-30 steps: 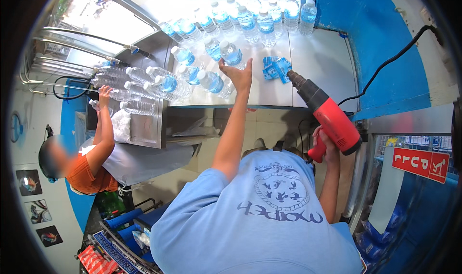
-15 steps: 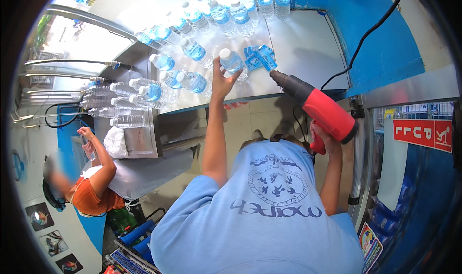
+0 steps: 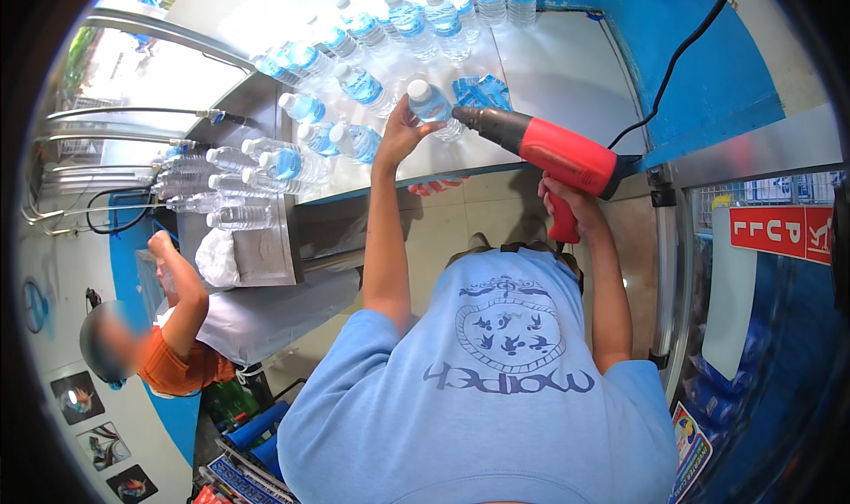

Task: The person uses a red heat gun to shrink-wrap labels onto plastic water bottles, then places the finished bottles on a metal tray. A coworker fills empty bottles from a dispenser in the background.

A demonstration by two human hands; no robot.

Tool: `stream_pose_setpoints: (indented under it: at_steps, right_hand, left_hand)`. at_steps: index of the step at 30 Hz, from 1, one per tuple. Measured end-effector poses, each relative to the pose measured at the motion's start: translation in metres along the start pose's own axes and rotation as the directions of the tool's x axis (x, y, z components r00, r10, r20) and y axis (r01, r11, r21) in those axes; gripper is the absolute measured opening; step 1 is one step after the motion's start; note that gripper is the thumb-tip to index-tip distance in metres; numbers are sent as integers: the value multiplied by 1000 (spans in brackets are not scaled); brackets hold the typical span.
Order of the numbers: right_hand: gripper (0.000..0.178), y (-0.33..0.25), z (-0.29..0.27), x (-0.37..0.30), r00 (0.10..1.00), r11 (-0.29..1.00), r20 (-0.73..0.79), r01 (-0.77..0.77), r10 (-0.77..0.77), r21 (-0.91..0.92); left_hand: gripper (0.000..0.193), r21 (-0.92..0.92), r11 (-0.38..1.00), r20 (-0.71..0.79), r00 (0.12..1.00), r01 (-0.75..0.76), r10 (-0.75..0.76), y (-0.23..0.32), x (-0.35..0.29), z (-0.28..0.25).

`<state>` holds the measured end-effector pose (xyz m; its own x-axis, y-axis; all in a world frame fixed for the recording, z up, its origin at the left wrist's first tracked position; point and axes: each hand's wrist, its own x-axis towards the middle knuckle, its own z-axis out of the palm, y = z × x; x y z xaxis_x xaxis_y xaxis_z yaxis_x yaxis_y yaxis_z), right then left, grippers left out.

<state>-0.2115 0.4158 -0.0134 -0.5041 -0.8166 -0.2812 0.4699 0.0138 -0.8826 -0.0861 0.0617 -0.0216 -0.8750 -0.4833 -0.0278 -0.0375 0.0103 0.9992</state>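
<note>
A clear water bottle (image 3: pixel 431 107) with a white cap and a blue label stands on the white counter, and the fingers of my left hand (image 3: pixel 403 135) are closed around it. My right hand (image 3: pixel 569 196) grips the handle of a red and black heat gun (image 3: pixel 567 153). The gun's dark nozzle points left, close beside the bottle's label. Behind the nozzle lies a small pile of flat blue label sleeves (image 3: pixel 487 92). Left of my left hand stand more labelled bottles (image 3: pixel 357 141).
Rows of labelled bottles (image 3: pixel 403 22) fill the far side of the counter (image 3: pixel 567 79). Bottles without labels (image 3: pixel 243 218) lie near a steel edge at left. A black cord (image 3: pixel 677 66) hangs along the blue wall. A co-worker in an orange top (image 3: pixel 177 362) is at far left.
My right hand has swung the heat gun left and slightly up, bringing its nozzle from the label pile to the bottle. My left hand stays on the bottle.
</note>
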Motion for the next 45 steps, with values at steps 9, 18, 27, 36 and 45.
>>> stream_pose_setpoints:
  at_steps: [9,18,27,36,45]
  right_hand:
    - [19,-2,0,2,1000,1000,3,-12,12,6]
    - [20,6,4,-2,1000,1000,-8,-3,3,-25]
    - [23,19,17,-8,997,996,-31,69,-71,-55]
    - [24,26,15,6,992,987,-35,116,-120,-108]
    - [31,26,-7,-26,989,991,-146,15,-35,-134]
  left_hand:
    - [77,54,998,21,999,-37,36,17,-2,2]
    - [30,555,757,159,937,-346,312,111,2,8]
    - [50,880,467,-98,932,-82,350,109,47,16]
    - [45,869,491,-134,925,-63,355,106,38,21]
    - [41,708,655,-127,864,-265,488,136,47,39]
